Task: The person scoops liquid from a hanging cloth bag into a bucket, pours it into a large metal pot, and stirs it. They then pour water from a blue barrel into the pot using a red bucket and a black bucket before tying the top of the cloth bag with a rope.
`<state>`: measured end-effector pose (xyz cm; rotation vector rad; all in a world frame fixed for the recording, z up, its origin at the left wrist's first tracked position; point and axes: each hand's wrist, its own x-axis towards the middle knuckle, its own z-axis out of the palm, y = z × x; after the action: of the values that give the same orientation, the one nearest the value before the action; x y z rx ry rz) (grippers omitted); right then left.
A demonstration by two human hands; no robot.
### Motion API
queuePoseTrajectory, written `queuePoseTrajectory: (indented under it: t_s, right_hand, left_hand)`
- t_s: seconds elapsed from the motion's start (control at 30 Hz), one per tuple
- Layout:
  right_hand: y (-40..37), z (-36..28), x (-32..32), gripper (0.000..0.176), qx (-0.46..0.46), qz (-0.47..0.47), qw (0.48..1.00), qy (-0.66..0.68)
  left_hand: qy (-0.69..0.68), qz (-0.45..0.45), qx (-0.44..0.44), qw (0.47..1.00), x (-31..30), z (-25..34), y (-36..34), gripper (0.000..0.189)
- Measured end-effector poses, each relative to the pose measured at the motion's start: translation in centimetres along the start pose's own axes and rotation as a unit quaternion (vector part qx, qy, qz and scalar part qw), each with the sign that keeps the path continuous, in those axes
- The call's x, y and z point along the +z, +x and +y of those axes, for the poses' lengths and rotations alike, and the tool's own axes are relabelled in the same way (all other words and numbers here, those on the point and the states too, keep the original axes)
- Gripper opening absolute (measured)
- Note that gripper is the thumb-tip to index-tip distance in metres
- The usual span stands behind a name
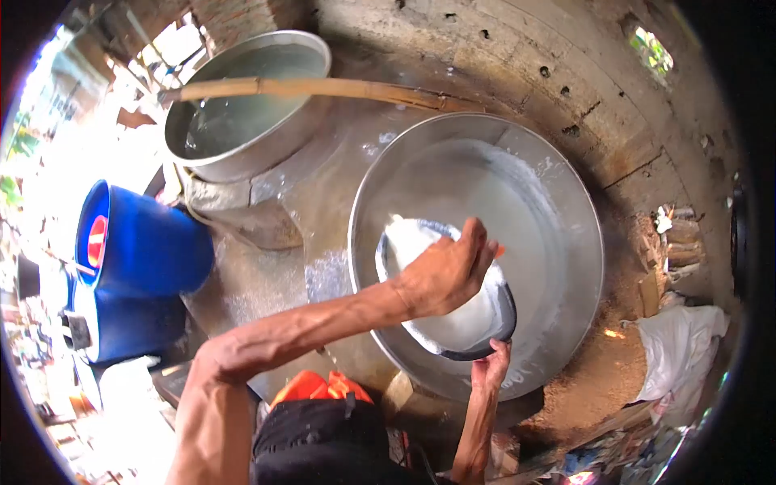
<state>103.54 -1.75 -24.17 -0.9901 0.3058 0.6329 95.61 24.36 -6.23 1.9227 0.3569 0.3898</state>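
Observation:
A dark-rimmed bowl-like vessel (511, 311) with white, pasty contents is held over a wide metal pan (600, 242). My right hand (491, 368) grips the vessel's near rim, thumb on top. My left hand (453, 271) is closed above the vessel's contents. A small orange bit shows beside its fingers; what it holds is mostly hidden. The pan under both hands contains a cloudy whitish liquid, with white residue along its inner wall.
A second metal pan (307, 40) with liquid stands at the upper left, a bamboo pole (323, 86) across it. Blue barrels (153, 242) stand left. At right, a small flame (614, 333) shows beside a white sack (679, 347). A wall (517, 48) curves behind.

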Motion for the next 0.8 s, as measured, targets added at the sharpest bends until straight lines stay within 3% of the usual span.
queuePoseTrajectory:
  t_s: [0.03, 0.17, 0.27, 0.37, 0.47, 0.57, 0.63, 0.8]
  right_hand:
    - [-2.0, -1.0, 0.4, 0.051, -0.01, -0.031, 0.999, -0.012]
    - [-11.1, -4.9, 5.8, 0.059, -0.021, -0.06, 0.996, -0.065]
    - [-15.2, -6.1, 7.8, 0.057, 0.007, -0.126, 0.989, -0.073]
    - [-19.3, -5.4, 10.8, 0.057, 0.004, -0.161, 0.98, -0.115]
    - [-22.0, -2.9, 11.9, 0.062, 0.027, -0.256, 0.954, -0.152]
    - [-26.0, 1.7, 14.2, 0.063, 0.059, -0.332, 0.921, -0.196]
    - [-26.8, 5.4, 15.5, 0.063, 0.101, -0.373, 0.896, -0.216]
    - [-32.3, 17.0, 18.2, 0.056, 0.201, -0.451, 0.841, -0.223]
  left_hand:
    - [-0.009, 0.014, 0.007, 1.0, -1.9, 2.6, -1.7, 0.03]
    - [-0.054, 0.082, 0.046, 0.994, -8.2, 11.4, -8.9, 0.032]
    - [-0.081, 0.151, 0.122, 0.978, -10.8, 14.5, -14.2, 0.035]
    - [-0.088, 0.161, 0.09, 0.979, -14.4, 18.2, -21.1, 0.041]
    - [-0.092, 0.2, 0.098, 0.97, -16.6, 19.6, -28.6, 0.045]
    - [-0.075, 0.31, 0.134, 0.938, -18.0, 19.0, -35.5, 0.041]
    - [-0.081, 0.305, 0.138, 0.939, -19.6, 18.5, -40.2, 0.043]
    - [-0.024, 0.404, 0.038, 0.913, -22.4, 18.0, -54.0, 0.051]
